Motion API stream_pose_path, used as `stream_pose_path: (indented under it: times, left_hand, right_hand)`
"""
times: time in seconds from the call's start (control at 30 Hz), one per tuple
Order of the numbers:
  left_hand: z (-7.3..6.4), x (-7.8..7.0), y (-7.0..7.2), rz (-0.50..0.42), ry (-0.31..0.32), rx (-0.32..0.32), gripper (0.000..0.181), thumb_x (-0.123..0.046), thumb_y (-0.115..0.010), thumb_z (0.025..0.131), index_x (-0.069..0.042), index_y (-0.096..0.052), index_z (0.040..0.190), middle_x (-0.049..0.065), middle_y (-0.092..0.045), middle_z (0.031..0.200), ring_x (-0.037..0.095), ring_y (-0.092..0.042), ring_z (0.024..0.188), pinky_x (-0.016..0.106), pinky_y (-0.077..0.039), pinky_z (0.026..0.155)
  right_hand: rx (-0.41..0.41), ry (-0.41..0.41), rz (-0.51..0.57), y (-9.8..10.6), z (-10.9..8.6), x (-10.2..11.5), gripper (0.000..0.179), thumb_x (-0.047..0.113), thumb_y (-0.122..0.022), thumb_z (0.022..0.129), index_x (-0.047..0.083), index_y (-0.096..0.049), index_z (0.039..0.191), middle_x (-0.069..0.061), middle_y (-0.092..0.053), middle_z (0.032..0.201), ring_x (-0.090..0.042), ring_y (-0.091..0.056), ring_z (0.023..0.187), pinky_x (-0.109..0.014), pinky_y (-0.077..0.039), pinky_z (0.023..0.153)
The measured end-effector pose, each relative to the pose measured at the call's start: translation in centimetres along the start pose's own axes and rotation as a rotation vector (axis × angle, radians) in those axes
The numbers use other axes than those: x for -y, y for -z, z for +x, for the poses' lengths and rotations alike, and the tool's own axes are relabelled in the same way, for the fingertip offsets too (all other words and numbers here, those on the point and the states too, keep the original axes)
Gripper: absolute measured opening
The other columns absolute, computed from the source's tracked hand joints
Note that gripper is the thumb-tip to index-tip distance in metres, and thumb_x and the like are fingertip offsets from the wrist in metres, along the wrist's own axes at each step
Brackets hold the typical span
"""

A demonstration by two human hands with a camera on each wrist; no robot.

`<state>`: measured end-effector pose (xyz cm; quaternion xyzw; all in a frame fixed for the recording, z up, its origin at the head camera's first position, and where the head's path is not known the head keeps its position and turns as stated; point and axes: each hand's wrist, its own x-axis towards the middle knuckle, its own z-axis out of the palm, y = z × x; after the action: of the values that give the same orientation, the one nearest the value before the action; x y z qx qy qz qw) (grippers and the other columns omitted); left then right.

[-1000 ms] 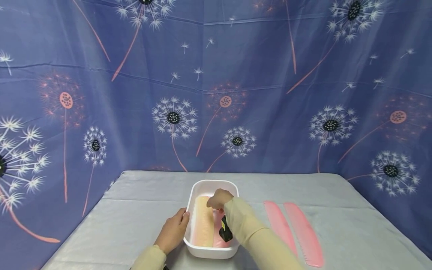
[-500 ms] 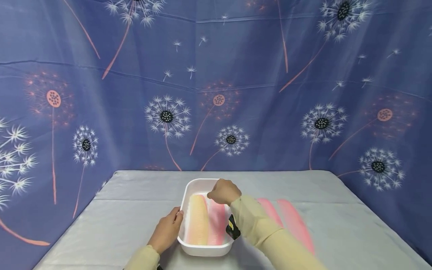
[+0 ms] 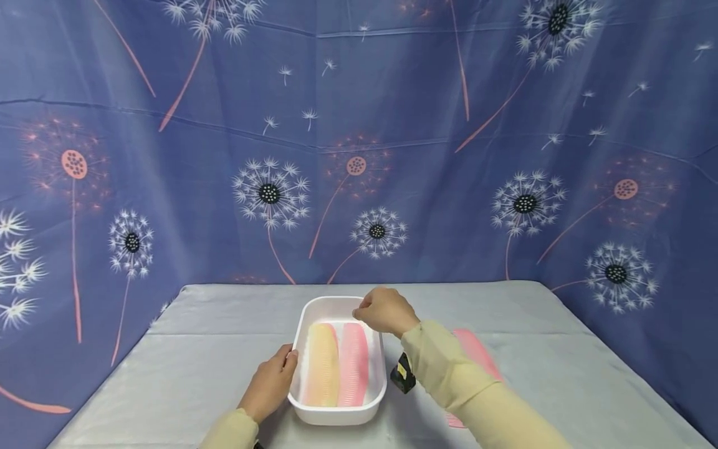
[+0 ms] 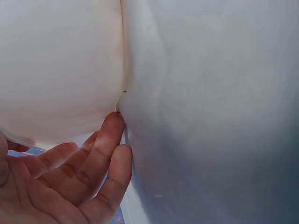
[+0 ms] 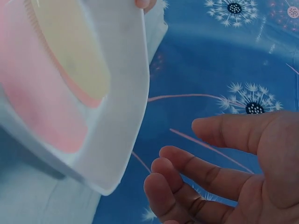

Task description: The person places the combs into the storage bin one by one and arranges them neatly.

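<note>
A white plastic tub (image 3: pixel 335 416) stands on the table with combs inside. My left hand (image 3: pixel 271 385) grips its left rim, thumb on the edge and fingers against the outer wall (image 4: pixel 60 70). On the tub's left lies a yellow comb (image 3: pixel 322 362), with a pink comb's edge (image 5: pixel 74 86) showing from under it. Beside that pair lies another pink comb (image 3: pixel 352 365). Over the tub's far right corner hovers my right hand (image 3: pixel 387 310); in the right wrist view its fingers (image 5: pixel 205 170) are loosely bent, nothing between them.
Right of the tub, pink combs lie on the grey table cover, one far end (image 3: pixel 477 350) showing past the right sleeve (image 3: pixel 465 393), which hides much of them. A blue dandelion-print curtain (image 3: pixel 359 125) hangs behind the table.
My right hand has let go of the pink comb in the tub and risen up and right to the far corner. The left hand keeps its grip on the rim. The head view has shifted slightly.
</note>
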<state>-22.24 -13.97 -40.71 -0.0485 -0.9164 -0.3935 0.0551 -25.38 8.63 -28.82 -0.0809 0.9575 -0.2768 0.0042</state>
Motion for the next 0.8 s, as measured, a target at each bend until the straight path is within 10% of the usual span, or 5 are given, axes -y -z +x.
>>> stream_pose_path:
  times: [0.8]
  left_hand:
    - [0.0,-0.2,0.0,0.000,0.011,0.008,0.043,-0.024,-0.038,0.111,0.005,-0.055,0.138,0.029,-0.064,0.127,0.048,-0.062,0.117,0.062,-0.048,0.097]
  right_hand:
    - [-0.040,-0.053,-0.035,3.1,-1.5,-5.6,0.021,0.024,-0.070,0.095,0.006,-0.077,0.104,-0.011,-0.073,0.108,-0.027,-0.068,0.091,-0.045,-0.055,0.076]
